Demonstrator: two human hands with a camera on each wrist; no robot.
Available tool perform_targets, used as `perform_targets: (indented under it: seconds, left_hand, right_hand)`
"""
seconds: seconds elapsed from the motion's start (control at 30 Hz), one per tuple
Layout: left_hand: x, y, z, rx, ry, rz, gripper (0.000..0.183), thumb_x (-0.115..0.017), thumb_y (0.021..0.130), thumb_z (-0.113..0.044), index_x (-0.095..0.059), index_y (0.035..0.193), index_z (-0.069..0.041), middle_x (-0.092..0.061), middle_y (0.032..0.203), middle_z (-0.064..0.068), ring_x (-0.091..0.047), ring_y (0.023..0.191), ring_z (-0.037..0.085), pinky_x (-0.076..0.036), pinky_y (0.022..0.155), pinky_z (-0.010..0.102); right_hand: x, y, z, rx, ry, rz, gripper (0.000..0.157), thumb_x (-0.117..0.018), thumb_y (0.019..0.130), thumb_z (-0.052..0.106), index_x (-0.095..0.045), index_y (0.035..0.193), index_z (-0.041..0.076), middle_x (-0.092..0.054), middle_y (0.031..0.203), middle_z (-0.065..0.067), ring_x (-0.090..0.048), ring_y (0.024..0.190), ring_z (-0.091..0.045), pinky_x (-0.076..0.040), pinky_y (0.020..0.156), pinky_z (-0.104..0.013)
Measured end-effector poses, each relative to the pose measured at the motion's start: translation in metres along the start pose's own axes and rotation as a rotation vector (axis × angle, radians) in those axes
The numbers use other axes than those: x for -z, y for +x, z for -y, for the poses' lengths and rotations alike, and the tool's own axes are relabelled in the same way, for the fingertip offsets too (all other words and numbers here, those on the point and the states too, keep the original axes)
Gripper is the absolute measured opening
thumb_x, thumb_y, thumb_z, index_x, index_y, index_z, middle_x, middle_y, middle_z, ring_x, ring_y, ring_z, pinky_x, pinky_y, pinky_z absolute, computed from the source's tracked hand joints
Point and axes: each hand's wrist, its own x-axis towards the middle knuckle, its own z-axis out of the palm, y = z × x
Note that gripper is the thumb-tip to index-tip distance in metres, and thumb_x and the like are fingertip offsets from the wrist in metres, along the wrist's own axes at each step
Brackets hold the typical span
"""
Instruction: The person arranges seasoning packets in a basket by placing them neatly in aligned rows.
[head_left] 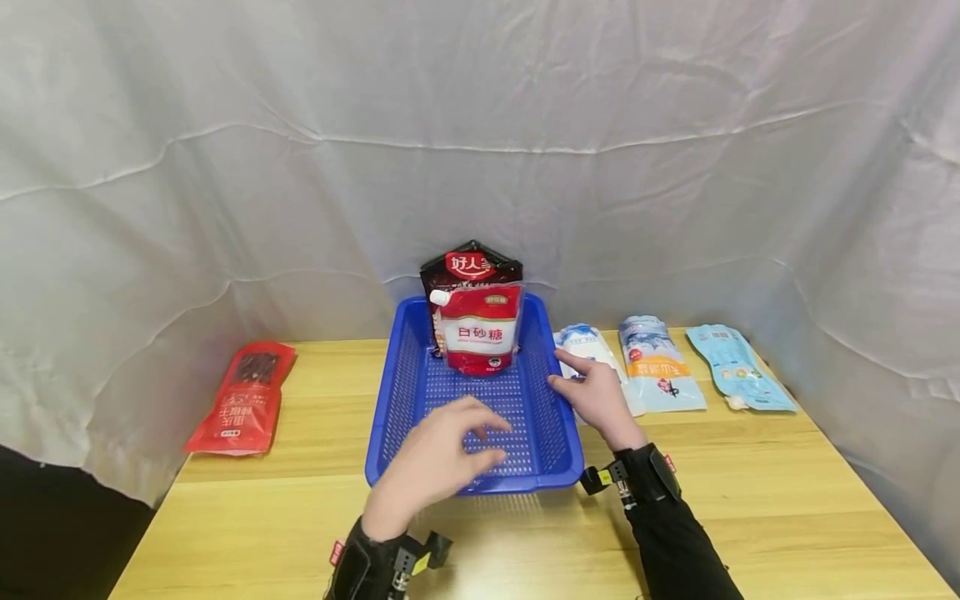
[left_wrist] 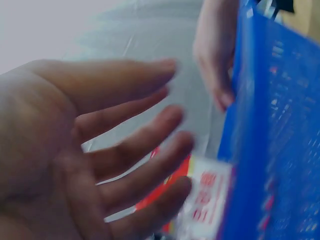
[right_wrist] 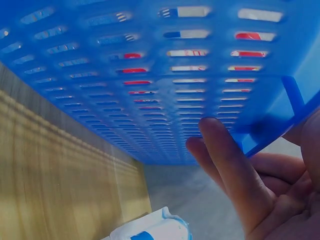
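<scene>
Pale cloth point(head_left: 480, 75) walled in a wooden tabletop point(head_left: 787, 500)

Creased and grey-white, the cloth hung behind and along both sides. The tabletop was yellowish, with streaky grain. Below the cloth's left edge lay a dark patch point(head_left: 60, 525).

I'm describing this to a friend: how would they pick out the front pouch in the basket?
Find the blue basket that the right hand grips, near the centre of the head view. At its far end, a red-and-white pouch sits in front of a dark pouch. Its white cap, at the upper left, sets it apart; the dark pouch shows none.
</scene>
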Motion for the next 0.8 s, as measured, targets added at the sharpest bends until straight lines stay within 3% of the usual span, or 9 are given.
perform_targets:
  seconds: [0.2,0.37,0.6,0.8]
  left_hand:
    - [0.030,-0.002,0.024,0.031,-0.117,-0.361,0.033,-0.080,0.093,-0.017,-0.074,0.126,-0.018,-0.068,0.124,0.000,-0.065,0.105,0.020,-0.060,0.081,0.044]
    - [0.058,-0.003,0.045,0.047,-0.094,-0.554,0.035,-0.080,0.093,-0.013,-0.073,0.127,-0.012,-0.067,0.128,0.007,-0.067,0.109,0.024,-0.061,0.081,0.046]
    - [0.093,-0.001,0.074,0.101,0.033,-0.713,0.045,-0.080,0.090,-0.009,-0.068,0.133,-0.005,-0.062,0.136,0.017,-0.063,0.116,0.033,-0.057,0.086,0.052]
    - [0.117,-0.002,0.107,0.194,0.103,-0.729,0.060,-0.079,0.090,-0.022,-0.060,0.144,-0.005,-0.051,0.150,0.018,-0.052,0.132,0.039,-0.047,0.102,0.059]
  right_hand:
    - [0.000,0.001,0.002,-0.009,-0.009,-0.007,0.052,-0.071,0.098,0.017,-0.059,0.146,0.003,-0.067,0.132,-0.026,-0.076,0.086,-0.024,-0.059,0.067,-0.028]
    - [0.001,0.001,0.002,-0.016,0.006,-0.010,0.052,-0.071,0.098,0.016,-0.059,0.146,0.003,-0.064,0.136,-0.026,-0.076,0.091,-0.027,-0.062,0.071,-0.031]
    - [0.002,0.001,0.000,-0.017,0.025,-0.001,0.052,-0.071,0.099,0.017,-0.058,0.147,0.004,-0.064,0.137,-0.027,-0.076,0.093,-0.028,-0.063,0.073,-0.033]
    - [0.000,0.001,-0.001,-0.009,0.052,0.007,0.052,-0.071,0.098,0.015,-0.058,0.146,0.002,-0.067,0.130,-0.027,-0.077,0.088,-0.026,-0.062,0.068,-0.029]
